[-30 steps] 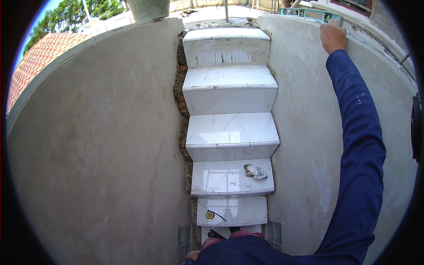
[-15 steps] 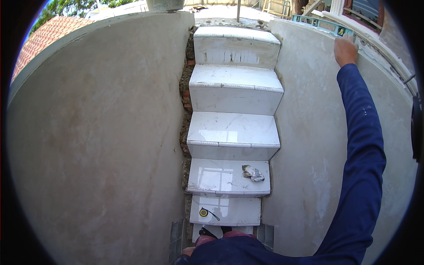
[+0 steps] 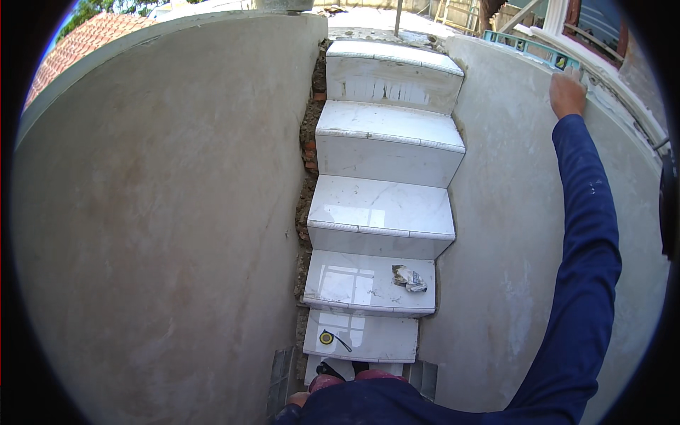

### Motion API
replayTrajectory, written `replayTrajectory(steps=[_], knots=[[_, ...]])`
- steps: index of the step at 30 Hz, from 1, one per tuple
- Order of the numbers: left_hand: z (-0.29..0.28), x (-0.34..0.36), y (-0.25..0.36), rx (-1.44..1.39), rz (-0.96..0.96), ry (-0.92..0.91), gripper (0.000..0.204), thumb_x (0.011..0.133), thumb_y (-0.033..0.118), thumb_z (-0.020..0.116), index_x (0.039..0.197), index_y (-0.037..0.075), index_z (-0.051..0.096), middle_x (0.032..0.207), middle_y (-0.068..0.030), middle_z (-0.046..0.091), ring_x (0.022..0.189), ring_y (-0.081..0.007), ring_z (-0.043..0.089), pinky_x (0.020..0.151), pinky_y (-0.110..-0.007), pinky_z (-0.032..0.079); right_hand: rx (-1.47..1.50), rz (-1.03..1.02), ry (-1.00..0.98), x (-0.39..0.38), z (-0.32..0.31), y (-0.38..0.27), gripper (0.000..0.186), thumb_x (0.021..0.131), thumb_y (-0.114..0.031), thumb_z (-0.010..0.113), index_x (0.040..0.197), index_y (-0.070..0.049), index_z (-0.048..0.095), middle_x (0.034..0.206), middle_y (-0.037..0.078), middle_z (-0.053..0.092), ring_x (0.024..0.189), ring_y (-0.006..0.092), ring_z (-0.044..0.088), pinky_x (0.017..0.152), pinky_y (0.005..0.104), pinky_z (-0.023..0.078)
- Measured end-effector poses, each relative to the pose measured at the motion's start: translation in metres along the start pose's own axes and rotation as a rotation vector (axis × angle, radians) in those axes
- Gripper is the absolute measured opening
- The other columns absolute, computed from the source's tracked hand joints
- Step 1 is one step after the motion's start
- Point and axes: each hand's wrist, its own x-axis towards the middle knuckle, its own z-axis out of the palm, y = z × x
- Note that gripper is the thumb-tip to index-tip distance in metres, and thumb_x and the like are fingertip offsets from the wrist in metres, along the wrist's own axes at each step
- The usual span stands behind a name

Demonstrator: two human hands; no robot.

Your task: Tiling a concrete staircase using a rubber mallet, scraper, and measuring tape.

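Note:
My right arm stretches up along the right wall, and my right hand (image 3: 568, 93) is closed at that wall's top edge. It meets the near end of a teal spirit level (image 3: 524, 46) that lies along the wall top; my fingertips are partly hidden there. Low in the picture, my left hand (image 3: 299, 399) shows only in part beside my leg, its fingers hard to make out. A yellow and black tape measure (image 3: 326, 338) with a dark strap rests on a low white step. One step higher lies a crumpled, dirty white wrapper (image 3: 409, 278).
White tiled stairs (image 3: 382, 202) climb between a grey plastered left wall (image 3: 163, 205) and a matching right wall (image 3: 496, 212). Rough mortar and brick (image 3: 309, 145) fill a gap along the stairs' left side. A grey bucket-like container (image 3: 283, 4) stands atop the left wall.
The stairs and wall tops have shifted slightly rightward in view as my head turned a little. My right hand stays by the near end of the spirit level.

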Motion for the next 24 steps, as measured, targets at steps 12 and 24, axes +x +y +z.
replayTrajectory(steps=[12,24], knots=[[-0.001,-0.004,0.001,0.014,-0.136,-0.145,0.041,0.084,0.045,0.052,0.088,0.01,0.073,0.095,-0.0157,0.071,0.092,-0.0361,0.068,0.081,-0.047,0.053,0.093,-0.001,0.11,0.016,0.056,0.017,0.027,0.096,-0.019,0.042,0.097,-0.01,0.068,0.108,0.009,0.061,0.108,0.0274,0.057,0.085,0.0445,0.05],[-0.004,-0.015,-0.011,0.026,-0.041,-0.074,0.04,0.084,0.044,0.051,0.082,0.011,0.073,0.09,-0.0132,0.071,0.084,-0.035,0.068,0.074,-0.047,0.053,0.064,0.001,0.085,0.009,0.042,0.016,0.028,0.096,-0.02,0.042,0.099,-0.012,0.069,0.11,0.009,0.06,0.111,0.0261,0.056,0.086,0.0454,0.05]])
